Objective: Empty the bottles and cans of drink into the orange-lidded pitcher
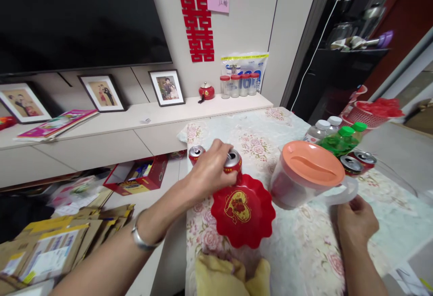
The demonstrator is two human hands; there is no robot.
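My left hand [214, 165], with a silver bangle at the wrist, is wrapped round an opened red drink can [237, 163] on the table. Left of those fingers stands another opened red can [196, 153]. Just in front lies a scalloped red dish [260, 217] with a gold heart print. My right hand [356, 219] is curled closed beside the handle of a clear plastic pitcher [287, 190] with an orange lid [313, 160]. Whether those fingers touch the handle or hold anything is hidden.
Behind the pitcher stand green-capped bottles [345, 140], white-capped bottles [320, 131] and two opened cans [352, 165]. A yellow cloth [230, 275] lies at the near edge of the flowered tablecloth [304, 237]. Cardboard parcels [50, 251] fill the floor at left, below a long cabinet [128, 115].
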